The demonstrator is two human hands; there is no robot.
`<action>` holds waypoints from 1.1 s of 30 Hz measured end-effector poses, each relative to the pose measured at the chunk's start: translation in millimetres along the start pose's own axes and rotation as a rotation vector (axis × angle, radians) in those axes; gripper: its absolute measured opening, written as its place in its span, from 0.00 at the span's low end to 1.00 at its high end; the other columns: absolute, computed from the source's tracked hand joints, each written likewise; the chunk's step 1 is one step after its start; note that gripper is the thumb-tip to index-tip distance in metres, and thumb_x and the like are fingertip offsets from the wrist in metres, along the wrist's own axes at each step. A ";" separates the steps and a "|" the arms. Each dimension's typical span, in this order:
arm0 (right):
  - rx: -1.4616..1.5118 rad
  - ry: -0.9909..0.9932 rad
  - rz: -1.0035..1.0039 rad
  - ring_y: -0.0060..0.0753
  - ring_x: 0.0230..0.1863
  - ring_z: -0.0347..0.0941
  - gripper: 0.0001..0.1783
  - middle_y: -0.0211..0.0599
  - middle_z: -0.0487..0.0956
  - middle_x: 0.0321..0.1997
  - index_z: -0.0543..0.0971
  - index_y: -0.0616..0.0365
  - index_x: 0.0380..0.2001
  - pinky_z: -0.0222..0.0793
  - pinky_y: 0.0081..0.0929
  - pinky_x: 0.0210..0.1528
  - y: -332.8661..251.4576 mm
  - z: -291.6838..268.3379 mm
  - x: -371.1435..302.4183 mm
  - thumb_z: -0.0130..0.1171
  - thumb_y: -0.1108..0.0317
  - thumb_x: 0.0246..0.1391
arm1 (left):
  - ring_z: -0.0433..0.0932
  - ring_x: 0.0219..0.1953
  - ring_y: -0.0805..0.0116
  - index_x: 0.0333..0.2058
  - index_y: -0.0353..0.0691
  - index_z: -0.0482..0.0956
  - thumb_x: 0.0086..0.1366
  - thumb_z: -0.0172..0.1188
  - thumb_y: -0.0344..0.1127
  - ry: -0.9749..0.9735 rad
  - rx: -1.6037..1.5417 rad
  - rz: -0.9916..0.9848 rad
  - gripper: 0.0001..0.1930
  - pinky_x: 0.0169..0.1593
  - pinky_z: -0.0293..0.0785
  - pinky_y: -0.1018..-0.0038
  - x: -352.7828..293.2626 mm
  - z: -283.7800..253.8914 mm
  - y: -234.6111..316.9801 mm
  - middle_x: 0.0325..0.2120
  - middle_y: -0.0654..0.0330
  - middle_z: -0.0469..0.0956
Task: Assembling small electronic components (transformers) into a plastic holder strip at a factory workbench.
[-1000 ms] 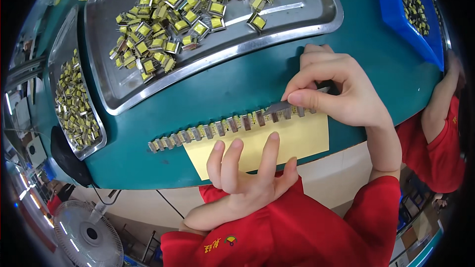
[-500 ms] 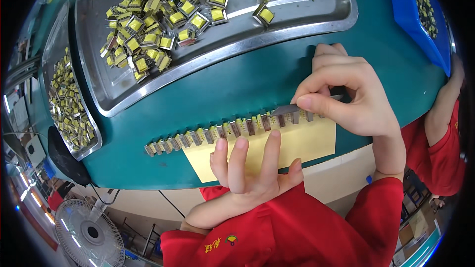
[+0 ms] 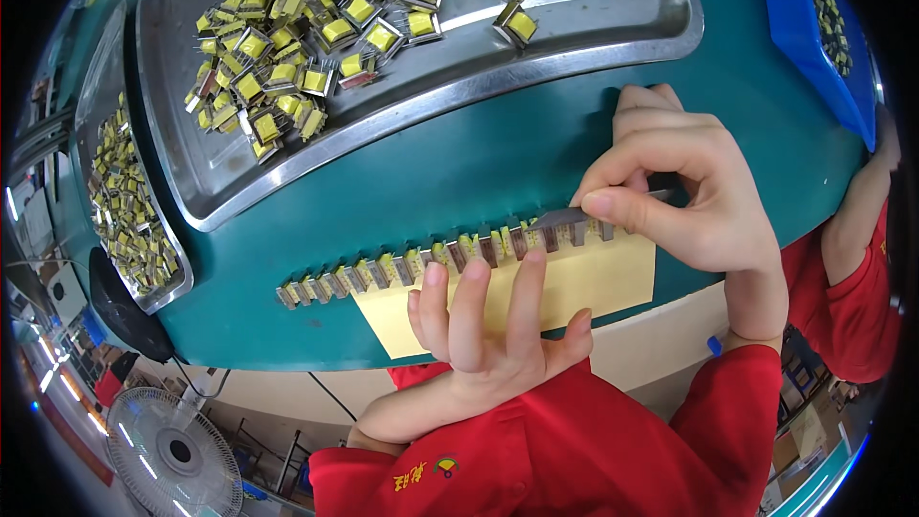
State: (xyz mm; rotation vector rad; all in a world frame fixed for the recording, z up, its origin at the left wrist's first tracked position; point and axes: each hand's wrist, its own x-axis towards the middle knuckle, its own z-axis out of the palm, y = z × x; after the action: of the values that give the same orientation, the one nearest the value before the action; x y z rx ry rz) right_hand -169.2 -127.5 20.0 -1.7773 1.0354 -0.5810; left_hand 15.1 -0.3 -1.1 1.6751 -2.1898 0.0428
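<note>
A long row of small transformers (image 3: pixel 407 268) with yellow tape and metal cores stands side by side on the green table, partly over a sheet of yellow card (image 3: pixel 613 280). My left hand (image 3: pixel 488 325) has its fingers spread over the card, fingertips against the near side of the row. Between thumb and forefinger, my right hand (image 3: pixel 684 177) pinches a thin dark blade (image 3: pixel 558 218). Its tip lies along the top of the transformers near the row's right part. My right fingers hide the row's right end and part of the blade.
Beyond the row, a large metal tray (image 3: pixel 440 103) holds a heap of transformers. A narrower metal tray (image 3: pixel 182 268) with more stands at left, and a blue bin (image 3: pixel 780 33) at far right. Another person's arm (image 3: pixel 857 215) is at right; a fan (image 3: pixel 177 450) stands lower left.
The view has shifted slightly. My right hand and the blade have moved a little to the right; my left hand keeps its spread pose against the row.
</note>
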 end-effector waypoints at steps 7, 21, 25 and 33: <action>0.006 -0.003 0.005 0.28 0.26 0.61 0.04 0.27 0.68 0.17 0.83 0.58 0.23 0.53 0.28 0.38 0.4 -0.2 -0.6 0.68 0.70 0.41 | 0.56 0.59 0.41 0.48 0.35 0.75 0.63 0.49 0.59 -0.027 0.014 0.021 0.30 0.60 0.61 0.49 0.9 -2.0 -1.6 0.55 0.42 0.55; -0.009 0.000 -0.010 0.27 0.26 0.60 0.04 0.27 0.66 0.17 0.82 0.58 0.24 0.54 0.28 0.39 -0.6 1.0 0.7 0.67 0.70 0.44 | 0.63 0.57 0.45 0.49 0.56 0.82 0.63 0.44 0.60 0.085 0.136 -0.018 0.26 0.61 0.56 0.53 -9.0 10.5 6.4 0.56 0.55 0.65; -0.038 0.010 -0.020 0.26 0.26 0.60 0.05 0.26 0.67 0.17 0.82 0.59 0.24 0.55 0.26 0.40 -0.9 1.7 -0.1 0.67 0.70 0.45 | 0.65 0.56 0.46 0.49 0.55 0.82 0.63 0.44 0.60 0.104 0.151 -0.025 0.26 0.60 0.57 0.54 -7.8 10.2 8.7 0.55 0.55 0.66; 0.141 0.080 0.089 0.19 0.27 0.61 0.04 0.24 0.70 0.21 0.82 0.59 0.28 0.57 0.20 0.32 -7.7 -1.2 -1.0 0.65 0.71 0.52 | 0.58 0.58 0.39 0.50 0.34 0.77 0.64 0.51 0.53 -0.002 0.169 0.091 0.27 0.57 0.65 0.51 5.6 -3.9 8.9 0.55 0.41 0.60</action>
State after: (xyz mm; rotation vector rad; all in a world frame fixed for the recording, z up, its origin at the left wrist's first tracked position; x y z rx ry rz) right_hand -167.6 -125.9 27.5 -1.5876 1.0951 -0.6578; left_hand 6.7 -1.9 6.1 1.6609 -2.3195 0.2568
